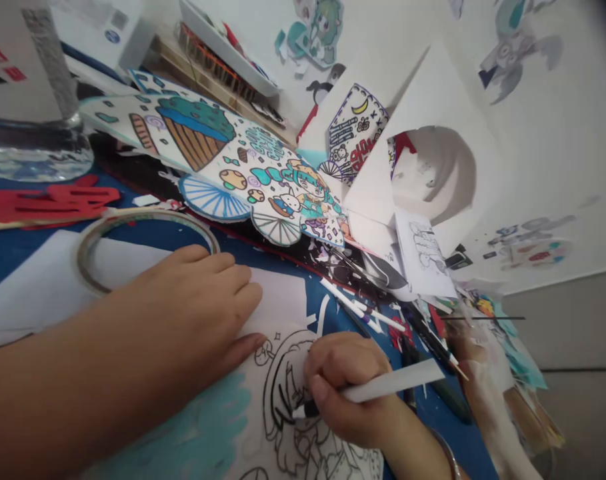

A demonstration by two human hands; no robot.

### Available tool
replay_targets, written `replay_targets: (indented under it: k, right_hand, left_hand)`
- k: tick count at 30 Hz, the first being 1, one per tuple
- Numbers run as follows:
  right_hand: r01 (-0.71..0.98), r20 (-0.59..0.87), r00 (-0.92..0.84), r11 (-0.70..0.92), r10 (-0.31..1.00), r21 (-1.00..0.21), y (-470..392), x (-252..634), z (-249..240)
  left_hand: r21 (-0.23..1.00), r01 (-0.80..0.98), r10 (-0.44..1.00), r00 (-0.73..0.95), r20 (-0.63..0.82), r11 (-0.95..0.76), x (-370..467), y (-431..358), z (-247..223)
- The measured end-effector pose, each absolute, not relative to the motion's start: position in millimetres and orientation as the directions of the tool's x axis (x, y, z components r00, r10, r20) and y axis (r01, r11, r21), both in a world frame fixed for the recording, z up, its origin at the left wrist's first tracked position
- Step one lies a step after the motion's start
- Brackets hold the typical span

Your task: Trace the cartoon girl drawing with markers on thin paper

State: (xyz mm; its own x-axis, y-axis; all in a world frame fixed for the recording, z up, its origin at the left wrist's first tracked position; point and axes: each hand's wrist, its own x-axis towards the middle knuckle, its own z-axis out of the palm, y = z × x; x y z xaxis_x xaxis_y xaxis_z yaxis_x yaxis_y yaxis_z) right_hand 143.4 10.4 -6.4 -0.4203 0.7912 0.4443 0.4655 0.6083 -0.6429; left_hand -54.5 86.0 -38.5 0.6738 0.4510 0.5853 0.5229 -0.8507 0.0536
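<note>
Tape roll (145, 250) & pens (363, 310) beside drawing (283, 413)

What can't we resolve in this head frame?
- Marker tip: head view, hidden by the right hand gripping it.
- Drawing: lower part cut off by the bottom edge; the left hand covers its upper left.
- Tape roll: near rim hidden behind the left hand.
- Pens beyond the drawing: too small and cluttered to tell apart.
- Glass jar: top cut off by the frame edge.
</note>
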Motion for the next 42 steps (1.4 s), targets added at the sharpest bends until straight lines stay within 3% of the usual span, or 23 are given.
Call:
replay_targets:
  k: [3,9,13,24,42]
  right_hand:
    - [0.465,0.436,-0.426,0.605,0.793,-0.646,9.8,144.7,-7.5]
    - [0.414,0.374,-0.328,0.488,0.867,-0.768,6.6,149.8,-10.3]
    - [0.535,0.423,-0.227,0.475,0.877,-0.699,6.2,149.1,-8.9]
    - [0.627,0.438,-0.255,0.492,0.862,-0.603,7.3,148.3,-9.5]
    - [0.530,0.475,-0.324,0.573,0.818,-0.625,11.3,144.5,-5.6]
  left_hand:
    - [0.045,0.524,0.443,0.669,0.596,-0.851,-53.3,87.0,-38.3]
    - [0.063,0.524,0.458,0.671,0.583,-0.849,-53.5,86.5,-39.8]
    - [0.085,0.519,0.459,0.654,0.602,-0.850,-53.8,87.0,-41.6]
    - [0.100,0.517,0.463,0.645,0.608,-0.850,-53.1,87.2,-41.6]
    - [0.076,0.516,0.446,0.645,0.620,-0.853,-53.6,86.0,-42.4]
